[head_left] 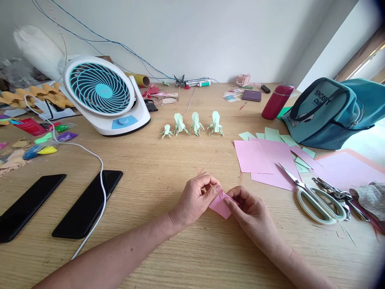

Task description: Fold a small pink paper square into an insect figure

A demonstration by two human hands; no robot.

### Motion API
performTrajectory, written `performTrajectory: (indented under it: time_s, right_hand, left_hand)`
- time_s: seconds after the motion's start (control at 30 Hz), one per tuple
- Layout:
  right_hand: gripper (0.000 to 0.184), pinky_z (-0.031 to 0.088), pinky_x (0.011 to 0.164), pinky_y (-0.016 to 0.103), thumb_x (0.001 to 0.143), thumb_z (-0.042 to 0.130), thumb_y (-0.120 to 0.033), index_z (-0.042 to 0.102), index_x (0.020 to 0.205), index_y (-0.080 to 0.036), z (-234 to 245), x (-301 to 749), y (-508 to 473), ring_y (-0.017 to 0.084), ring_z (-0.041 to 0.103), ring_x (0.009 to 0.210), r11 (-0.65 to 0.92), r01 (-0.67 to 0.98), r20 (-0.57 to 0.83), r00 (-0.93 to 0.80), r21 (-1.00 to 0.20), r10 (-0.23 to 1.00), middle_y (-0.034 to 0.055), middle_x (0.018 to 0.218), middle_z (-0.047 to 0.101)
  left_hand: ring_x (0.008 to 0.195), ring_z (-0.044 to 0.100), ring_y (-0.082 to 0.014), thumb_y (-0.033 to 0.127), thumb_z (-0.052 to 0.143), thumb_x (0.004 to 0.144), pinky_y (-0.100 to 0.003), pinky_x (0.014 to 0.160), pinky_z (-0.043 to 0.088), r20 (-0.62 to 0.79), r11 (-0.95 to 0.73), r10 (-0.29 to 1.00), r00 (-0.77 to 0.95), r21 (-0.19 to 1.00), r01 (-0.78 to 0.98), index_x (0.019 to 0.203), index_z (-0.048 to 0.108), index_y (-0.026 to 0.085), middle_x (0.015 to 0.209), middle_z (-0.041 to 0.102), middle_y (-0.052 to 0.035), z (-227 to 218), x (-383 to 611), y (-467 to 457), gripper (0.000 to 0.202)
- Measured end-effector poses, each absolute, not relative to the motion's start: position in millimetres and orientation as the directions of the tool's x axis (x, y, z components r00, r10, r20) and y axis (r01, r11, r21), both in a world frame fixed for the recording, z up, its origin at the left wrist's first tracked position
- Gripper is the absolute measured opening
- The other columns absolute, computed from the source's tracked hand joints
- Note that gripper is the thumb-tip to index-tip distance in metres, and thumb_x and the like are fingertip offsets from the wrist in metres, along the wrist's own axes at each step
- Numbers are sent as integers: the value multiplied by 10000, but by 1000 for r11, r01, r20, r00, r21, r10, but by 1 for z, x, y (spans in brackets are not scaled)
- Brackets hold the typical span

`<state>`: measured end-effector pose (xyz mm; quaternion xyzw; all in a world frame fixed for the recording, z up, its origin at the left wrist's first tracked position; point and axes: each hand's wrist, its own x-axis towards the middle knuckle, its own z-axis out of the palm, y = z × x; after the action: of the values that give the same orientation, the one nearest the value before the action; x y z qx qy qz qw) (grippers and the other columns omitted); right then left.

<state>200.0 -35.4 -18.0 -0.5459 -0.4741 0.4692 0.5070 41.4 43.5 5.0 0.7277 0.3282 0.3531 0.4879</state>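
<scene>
A small folded piece of pink paper (220, 206) lies low over the wooden table (156, 176), pinched between both hands. My left hand (195, 198) grips its left edge with curled fingers and thumb. My right hand (251, 210) pinches its right side with thumb and forefinger. Several finished pale green origami figures (195, 123) stand in a row farther back on the table.
Pink and green paper sheets (264, 158) and scissors (313, 194) lie to the right. A teal bag (331, 110) and red bottle (275, 101) stand at back right. A white and blue fan (104, 94) stands at back left. Two black phones (87, 202) and a white cable lie at left.
</scene>
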Motion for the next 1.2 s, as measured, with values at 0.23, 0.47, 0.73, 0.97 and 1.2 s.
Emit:
performTrajectory:
  time_s: [0.23, 0.47, 0.73, 0.97, 1.2]
  right_hand:
    - [330, 461, 631, 237, 835, 730, -500, 606, 810, -195, -11, 201, -30, 122, 527, 674, -1, -133, -29, 205, -991, 978, 0, 742, 588]
    - [356, 456, 682, 248, 835, 720, -529, 605, 833, -192, -8, 201, -32, 131, 532, 719, -47, -148, -72, 166, -988, 984, 9, 784, 597]
    - [375, 438, 675, 255, 852, 692, -544, 581, 788, -191, -8, 203, -31, 136, 521, 706, -79, -116, -94, 130, -990, 987, 8, 749, 591]
    - [362, 444, 651, 250, 840, 709, -533, 602, 795, -191, -11, 202, -32, 134, 530, 685, -55, -77, -64, 119, -996, 991, 5, 735, 601]
    - [366, 434, 606, 248, 826, 714, -543, 619, 785, -192, -7, 200, -33, 130, 513, 648, -42, -33, -46, 148, -999, 988, 5, 724, 592]
  left_hand:
    - [637, 517, -105, 363, 597, 919, -204, 552, 380, 117, -231, 822, 557, 963, 139, 827, 655, 140, 726, 601, -3, 1, 44, 39, 248]
    - [610, 476, -92, 317, 622, 872, -201, 558, 375, 34, -116, 836, 548, 986, 116, 713, 584, 141, 656, 540, 21, -4, 48, 36, 240]
    - [602, 453, -85, 333, 642, 858, -205, 567, 365, -16, -24, 834, 551, 997, 67, 696, 560, 144, 650, 529, 25, -5, 49, 36, 262]
    - [589, 448, -86, 372, 665, 842, -207, 556, 360, -12, -31, 841, 541, 997, 71, 691, 558, 145, 629, 513, 29, 0, 49, 34, 293]
    - [597, 510, -89, 297, 652, 863, -187, 527, 401, 30, -103, 840, 542, 989, 104, 749, 589, 148, 688, 588, 10, -4, 49, 30, 198]
